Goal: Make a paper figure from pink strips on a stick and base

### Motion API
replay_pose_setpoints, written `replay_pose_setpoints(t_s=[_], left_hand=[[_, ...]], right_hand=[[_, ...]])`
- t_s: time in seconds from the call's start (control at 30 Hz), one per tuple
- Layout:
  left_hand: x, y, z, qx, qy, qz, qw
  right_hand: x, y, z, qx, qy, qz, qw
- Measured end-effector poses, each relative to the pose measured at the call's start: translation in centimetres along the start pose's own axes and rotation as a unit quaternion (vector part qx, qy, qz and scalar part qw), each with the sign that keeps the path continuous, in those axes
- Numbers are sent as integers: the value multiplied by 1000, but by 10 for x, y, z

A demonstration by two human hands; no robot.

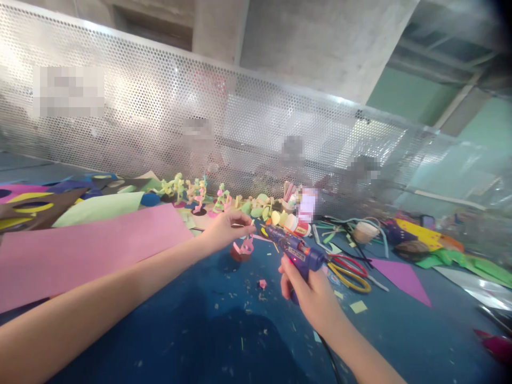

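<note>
Glue gun (306, 260) grasped in my right hand (310, 293), nozzle (268, 230) near my left hand (227, 230), whose hold I can't tell, suggests gluing, needing steady aim next.

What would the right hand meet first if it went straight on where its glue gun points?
Likely the fingertips of the left hand, just ahead of the glue gun, though depth is unclear.

A pink sheet (100, 250) lies on the left of the blue worktop (160, 320), a pale green sheet (100, 208) just behind it. A purple sheet (401, 278) lies on the right. Beyond the worktop, a perforated screen (252, 128) stands before a concrete wall (312, 48).
</note>
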State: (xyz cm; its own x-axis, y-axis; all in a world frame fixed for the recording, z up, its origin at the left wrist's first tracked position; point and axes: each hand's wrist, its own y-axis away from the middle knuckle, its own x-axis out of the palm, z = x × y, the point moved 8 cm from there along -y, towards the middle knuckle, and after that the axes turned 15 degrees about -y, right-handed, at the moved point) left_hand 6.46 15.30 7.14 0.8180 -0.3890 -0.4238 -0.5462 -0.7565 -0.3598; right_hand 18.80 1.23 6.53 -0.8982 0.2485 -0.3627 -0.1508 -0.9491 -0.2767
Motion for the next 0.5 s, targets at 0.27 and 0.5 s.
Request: replay_pose_setpoints(t_s=[0.27,0.5], left_hand=[[-1,0,-3,11,-39,2,999],[7,2,-1,34,-64,42,996]], right_hand=[[1,0,5,-17,-9,-1,1000],[2,1,0,-10,-18,1,1000]])
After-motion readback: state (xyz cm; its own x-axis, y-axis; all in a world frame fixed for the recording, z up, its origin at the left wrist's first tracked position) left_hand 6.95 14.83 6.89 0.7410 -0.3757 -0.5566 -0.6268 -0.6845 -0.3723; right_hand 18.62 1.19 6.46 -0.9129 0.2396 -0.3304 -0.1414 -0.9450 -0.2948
